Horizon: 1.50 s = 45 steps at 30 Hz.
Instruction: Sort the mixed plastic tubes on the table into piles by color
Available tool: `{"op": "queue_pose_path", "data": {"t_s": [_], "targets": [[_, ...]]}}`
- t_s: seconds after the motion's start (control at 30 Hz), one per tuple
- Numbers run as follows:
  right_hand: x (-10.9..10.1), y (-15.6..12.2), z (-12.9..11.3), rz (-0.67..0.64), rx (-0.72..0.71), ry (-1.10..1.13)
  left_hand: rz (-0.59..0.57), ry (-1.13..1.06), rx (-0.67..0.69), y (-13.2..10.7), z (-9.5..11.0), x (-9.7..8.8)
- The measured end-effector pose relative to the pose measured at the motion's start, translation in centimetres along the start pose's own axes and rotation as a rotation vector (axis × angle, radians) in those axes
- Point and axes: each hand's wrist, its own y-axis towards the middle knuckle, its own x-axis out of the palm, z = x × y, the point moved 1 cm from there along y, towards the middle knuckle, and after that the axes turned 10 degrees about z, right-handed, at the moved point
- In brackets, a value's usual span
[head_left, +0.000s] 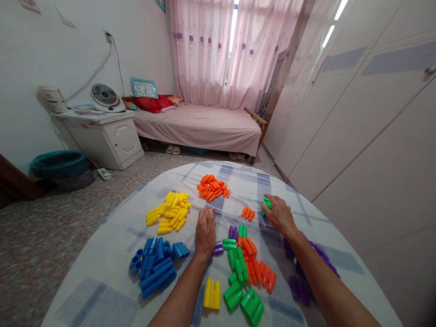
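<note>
Closed around green plastic tube pieces (pixel 266 205), my right hand (pixel 280 215) is low over the table's right side. My left hand (pixel 205 229) rests on the cloth with curled fingers; its underside is hidden, so I cannot see whether anything is in it. Beside the left wrist lies a purple piece (pixel 217 248). Joined-tube pieces in a loose mixed pile lie between my forearms: green ones (pixel 238 265), orange ones (pixel 252 271) and another purple piece (pixel 233 232). A small orange piece (pixel 248 213) lies between the two hands.
Yellow pieces (pixel 172 211), blue pieces (pixel 158 263) and orange pieces (pixel 211 187) form separate heaps. Purple pieces (pixel 299 290) lie partly under my right forearm. A yellow piece (pixel 212 294) lies near me. Beyond the cloth-covered table (pixel 119 245) stand a bed (pixel 204 122) and a white cabinet (pixel 124 141).
</note>
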Motion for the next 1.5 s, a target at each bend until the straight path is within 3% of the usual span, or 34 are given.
{"op": "queue_pose_path", "data": {"t_s": [0.1, 0.17, 0.3, 0.47, 0.6, 0.9, 1.1, 1.23, 1.4, 1.5], "targets": [[-0.3, -2.1, -3.3, -0.223, -0.184, 0.23, 0.006, -0.005, -0.005, 0.0, 0.1, 0.0], [-0.2, -3.5, -4.9, -0.317, -0.197, 0.244, 0.007, -0.002, -0.006, 0.0, 0.1, 0.0], [0.4, -4.9, -6.3, -0.334, -0.112, 0.279, 0.007, -0.001, 0.005, 0.1, 0.2, 0.0], [1.1, -4.5, -6.2, -0.334, -0.061, 0.459, 0.011, -0.028, -0.01, 0.0, 0.4, 0.0], [0.7, -2.9, -3.8, -0.227, 0.029, 0.554, 0.006, -0.021, -0.018, 0.0, 0.4, 0.0], [-0.2, 1.2, 5.2, 0.103, 0.371, 0.575, -0.003, -0.035, -0.036, -0.1, 0.7, -0.1], [-0.6, 2.2, 7.1, 0.142, 0.507, 0.639, 0.003, -0.039, -0.052, -0.1, 0.6, -0.1], [-1.1, 1.9, 4.5, 0.065, 0.502, 0.814, 0.017, -0.005, 0.039, 0.1, 0.7, -0.2], [-1.2, 0.2, -2.5, -0.103, 0.379, 1.036, -0.07, 0.072, 0.231, -0.1, 1.5, -0.3], [-0.9, -1.2, -6.8, -0.25, 0.282, 1.188, -0.144, 0.087, 0.229, -0.5, 1.8, -0.1]]}}
